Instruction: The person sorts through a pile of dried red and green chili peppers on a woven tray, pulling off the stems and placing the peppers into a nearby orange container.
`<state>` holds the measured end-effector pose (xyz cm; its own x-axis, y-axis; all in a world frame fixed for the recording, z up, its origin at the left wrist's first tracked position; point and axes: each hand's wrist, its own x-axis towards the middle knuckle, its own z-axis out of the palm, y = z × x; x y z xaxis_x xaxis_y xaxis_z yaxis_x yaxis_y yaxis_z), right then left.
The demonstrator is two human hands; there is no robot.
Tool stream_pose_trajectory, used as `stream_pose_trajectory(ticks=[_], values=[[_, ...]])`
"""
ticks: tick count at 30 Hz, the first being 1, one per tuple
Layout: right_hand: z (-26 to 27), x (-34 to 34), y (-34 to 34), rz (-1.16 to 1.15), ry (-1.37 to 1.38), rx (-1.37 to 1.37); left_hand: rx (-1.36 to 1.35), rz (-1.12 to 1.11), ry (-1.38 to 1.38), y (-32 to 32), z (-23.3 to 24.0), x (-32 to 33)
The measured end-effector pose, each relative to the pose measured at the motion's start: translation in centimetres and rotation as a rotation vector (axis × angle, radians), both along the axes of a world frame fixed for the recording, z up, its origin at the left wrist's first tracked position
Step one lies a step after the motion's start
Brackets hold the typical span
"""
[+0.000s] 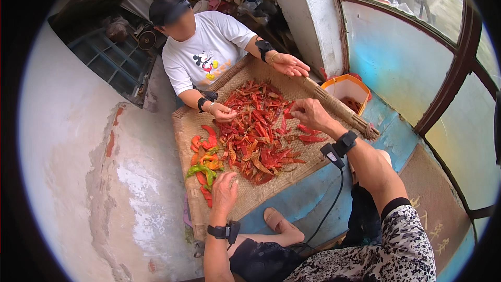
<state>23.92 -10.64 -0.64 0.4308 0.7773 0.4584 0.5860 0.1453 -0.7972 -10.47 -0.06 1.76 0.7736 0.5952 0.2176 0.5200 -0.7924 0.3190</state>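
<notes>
Dried red chili peppers (258,125) lie heaped on a woven tray (274,192) with raised, bound rims. My right hand (311,114) is over the tray's right part, its fingertips closed on a red chili pepper (288,114). Two separate red peppers (312,138) rest just below that hand. At the lower left, my left hand (224,192) hovers near the tray's edge with curled fingers; whether it holds anything cannot be made out. Beside it are fresher green peppers (203,170), orange peppers (212,162) and bright red peppers (211,136).
A person (207,47) in a white shirt sits across the tray, both hands over it. An orange-rimmed container (346,80) with reddish contents stands beyond the right rim. A cable (332,207) hangs from my right wrist. A plastered wall (78,133) borders the left side.
</notes>
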Motion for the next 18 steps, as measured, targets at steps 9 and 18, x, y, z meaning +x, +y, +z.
stream_pose_trajectory(ticks=[9,18], values=[[-0.5,6.3,0.0,-0.479,0.293,0.195,-0.145,-0.116,-0.112,-5.8,1.0,4.5],[-0.5,8.5,-3.4,-0.761,-0.032,0.002,-0.126,-0.325,-0.166,-9.6,3.3,12.2]])
